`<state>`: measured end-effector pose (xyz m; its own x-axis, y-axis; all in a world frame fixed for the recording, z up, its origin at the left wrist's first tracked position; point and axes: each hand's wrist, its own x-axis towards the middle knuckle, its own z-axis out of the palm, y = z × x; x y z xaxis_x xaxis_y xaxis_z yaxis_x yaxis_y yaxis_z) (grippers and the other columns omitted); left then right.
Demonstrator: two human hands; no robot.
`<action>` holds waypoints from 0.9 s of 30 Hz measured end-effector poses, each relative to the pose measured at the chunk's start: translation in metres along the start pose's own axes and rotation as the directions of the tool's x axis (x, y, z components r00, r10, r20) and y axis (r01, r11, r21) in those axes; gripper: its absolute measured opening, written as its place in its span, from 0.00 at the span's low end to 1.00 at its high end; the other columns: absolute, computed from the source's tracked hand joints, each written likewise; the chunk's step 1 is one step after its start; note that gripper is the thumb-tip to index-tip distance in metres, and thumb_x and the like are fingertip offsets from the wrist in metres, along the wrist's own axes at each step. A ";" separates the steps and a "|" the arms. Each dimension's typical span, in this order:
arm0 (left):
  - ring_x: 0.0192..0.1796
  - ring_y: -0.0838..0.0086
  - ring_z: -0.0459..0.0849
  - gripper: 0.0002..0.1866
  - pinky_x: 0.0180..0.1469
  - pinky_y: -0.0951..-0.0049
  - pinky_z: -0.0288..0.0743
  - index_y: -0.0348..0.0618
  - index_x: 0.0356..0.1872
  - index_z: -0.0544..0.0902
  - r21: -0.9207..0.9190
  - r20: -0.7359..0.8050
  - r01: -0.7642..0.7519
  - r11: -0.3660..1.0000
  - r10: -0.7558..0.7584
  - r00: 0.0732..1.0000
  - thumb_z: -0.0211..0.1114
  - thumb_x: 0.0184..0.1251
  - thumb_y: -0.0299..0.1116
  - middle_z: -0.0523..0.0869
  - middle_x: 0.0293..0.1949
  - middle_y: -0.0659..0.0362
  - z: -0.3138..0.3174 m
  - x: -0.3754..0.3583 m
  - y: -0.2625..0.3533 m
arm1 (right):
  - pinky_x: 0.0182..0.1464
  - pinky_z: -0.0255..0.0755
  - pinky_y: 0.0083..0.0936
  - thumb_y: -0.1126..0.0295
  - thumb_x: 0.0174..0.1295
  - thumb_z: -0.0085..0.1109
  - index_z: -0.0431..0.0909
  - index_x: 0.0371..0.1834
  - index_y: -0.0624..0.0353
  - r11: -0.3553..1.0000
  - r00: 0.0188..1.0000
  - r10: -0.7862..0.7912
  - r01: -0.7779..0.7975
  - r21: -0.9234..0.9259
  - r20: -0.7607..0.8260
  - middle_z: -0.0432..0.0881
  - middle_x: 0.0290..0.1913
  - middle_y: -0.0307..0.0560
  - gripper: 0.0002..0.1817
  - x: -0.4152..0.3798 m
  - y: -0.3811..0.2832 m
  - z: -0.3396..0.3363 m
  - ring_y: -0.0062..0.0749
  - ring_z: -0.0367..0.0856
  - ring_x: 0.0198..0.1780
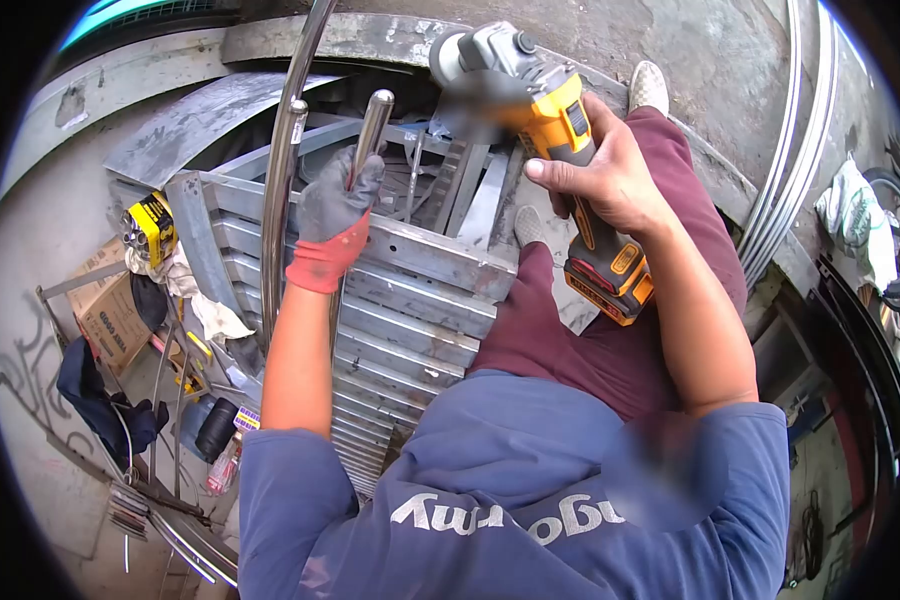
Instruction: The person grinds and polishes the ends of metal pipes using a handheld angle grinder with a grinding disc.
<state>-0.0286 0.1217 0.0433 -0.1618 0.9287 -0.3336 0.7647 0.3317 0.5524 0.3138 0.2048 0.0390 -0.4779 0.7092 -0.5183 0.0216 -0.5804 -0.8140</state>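
My left hand [342, 205], in a grey and red work glove, is closed around a shiny metal tube [375, 125] near its rounded upper end. Beside it, to the left, stand other polished tubes [278, 215], one of them curved. Bare, my right hand [610, 170] grips a yellow and black cordless angle grinder [560, 120] by its body. The battery [608, 280] is at the lower end. The grinder's head points up and left, apart from the tube, and a blurred patch hides part of its disc area.
A slatted grey metal frame [410, 310] lies below my hands. On the left are a yellow-black box [150, 228], a cardboard box [115, 315] and a dark cloth [100, 395]. Long metal pipes [795, 150] run along the right, near a white sack [860, 220].
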 end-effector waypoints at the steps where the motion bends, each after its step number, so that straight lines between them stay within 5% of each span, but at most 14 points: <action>1: 0.41 0.53 0.93 0.24 0.47 0.55 0.83 0.41 0.55 0.91 0.100 -0.080 -0.052 0.994 0.060 0.995 0.66 0.86 0.55 0.91 0.34 0.48 -0.003 -0.004 -0.001 | 0.30 0.79 0.25 0.56 0.64 0.87 0.75 0.69 0.68 1.000 1.000 -0.005 0.005 -0.003 -0.008 0.86 0.36 0.41 0.39 0.003 0.006 0.001 0.22 0.85 0.29; 2: 0.46 0.42 0.92 0.22 0.51 0.49 0.84 0.41 0.53 0.91 0.128 -0.100 -0.059 0.990 0.072 0.992 0.65 0.86 0.52 0.92 0.36 0.45 -0.007 -0.007 -0.001 | 0.32 0.80 0.25 0.56 0.66 0.85 0.77 0.68 0.68 1.000 1.000 -0.009 0.009 -0.006 -0.014 0.87 0.36 0.41 0.37 0.007 0.014 0.002 0.22 0.85 0.30; 4: 0.45 0.43 0.92 0.22 0.52 0.51 0.84 0.40 0.52 0.92 0.163 -0.156 -0.172 0.971 0.198 0.968 0.65 0.86 0.52 0.92 0.35 0.45 -0.009 -0.014 -0.016 | 0.43 0.83 0.24 0.53 0.71 0.81 0.83 0.65 0.67 0.999 1.000 0.016 -0.015 -0.038 0.008 0.89 0.41 0.41 0.31 0.007 0.012 0.004 0.20 0.87 0.38; 5: 0.45 0.44 0.92 0.22 0.52 0.52 0.84 0.40 0.51 0.92 0.182 -0.182 -0.227 0.957 0.260 0.948 0.65 0.87 0.51 0.92 0.35 0.46 -0.009 -0.017 -0.022 | 0.51 0.84 0.29 0.52 0.71 0.80 0.81 0.69 0.65 0.997 1.000 -0.007 0.009 -0.078 0.019 0.91 0.46 0.44 0.33 0.009 0.020 0.005 0.27 0.90 0.45; 8: 0.43 0.46 0.91 0.20 0.52 0.55 0.83 0.39 0.50 0.92 0.040 -0.106 -0.068 0.997 0.072 0.992 0.64 0.87 0.48 0.92 0.35 0.46 -0.014 -0.021 -0.029 | 0.60 0.83 0.38 0.50 0.70 0.81 0.79 0.72 0.62 0.843 0.928 -0.373 0.331 -0.423 -0.018 0.94 0.52 0.55 0.36 0.007 0.023 0.022 0.44 0.93 0.53; 12: 0.41 0.49 0.91 0.16 0.48 0.55 0.82 0.38 0.47 0.91 -0.094 -0.041 -0.132 0.987 0.129 0.991 0.64 0.85 0.41 0.92 0.35 0.47 -0.025 -0.019 -0.029 | 0.56 0.84 0.40 0.50 0.70 0.81 0.80 0.68 0.64 0.875 0.970 -0.240 0.231 -0.426 0.033 0.93 0.47 0.60 0.35 0.002 0.016 0.038 0.45 0.94 0.49; 15: 0.38 0.52 0.90 0.14 0.44 0.56 0.81 0.37 0.44 0.90 -0.096 0.096 -0.110 0.989 0.119 0.988 0.64 0.84 0.38 0.92 0.34 0.48 -0.029 -0.011 -0.042 | 0.50 0.84 0.44 0.50 0.67 0.83 0.80 0.63 0.65 0.856 0.968 -0.251 0.225 -0.466 0.006 0.93 0.43 0.64 0.34 0.004 0.026 0.046 0.56 0.95 0.46; 18: 0.35 0.52 0.89 0.16 0.41 0.55 0.80 0.37 0.40 0.89 0.055 -0.081 -0.356 0.933 0.360 0.929 0.64 0.85 0.40 0.91 0.33 0.48 -0.010 -0.007 -0.066 | 0.48 0.84 0.46 0.49 0.63 0.86 0.80 0.58 0.64 0.838 0.972 -0.236 0.199 -0.508 -0.009 0.92 0.42 0.64 0.35 0.003 0.023 0.052 0.61 0.94 0.45; 24: 0.34 0.48 0.88 0.19 0.40 0.54 0.80 0.38 0.37 0.87 -0.063 0.054 -0.074 0.995 0.078 0.995 0.61 0.87 0.41 0.88 0.28 0.50 -0.013 -0.007 -0.045 | 0.45 0.84 0.47 0.47 0.59 0.88 0.79 0.53 0.63 0.812 0.956 -0.291 0.239 -0.532 -0.016 0.92 0.38 0.62 0.35 0.008 0.031 0.060 0.62 0.93 0.42; 27: 0.36 0.48 0.89 0.17 0.43 0.53 0.80 0.39 0.38 0.88 -0.087 -0.032 -0.161 0.983 0.159 0.987 0.60 0.87 0.40 0.88 0.28 0.50 -0.008 -0.012 -0.029 | 0.45 0.84 0.47 0.48 0.60 0.88 0.78 0.53 0.63 0.808 0.966 -0.258 0.206 -0.552 -0.016 0.92 0.39 0.62 0.35 0.007 0.034 0.061 0.62 0.94 0.42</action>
<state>-0.0534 0.1019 0.0375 -0.0583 0.9744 -0.2169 0.7239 0.1909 0.6630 0.2573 0.1658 0.0238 -0.4530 0.8412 -0.2953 0.4032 -0.1021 -0.9094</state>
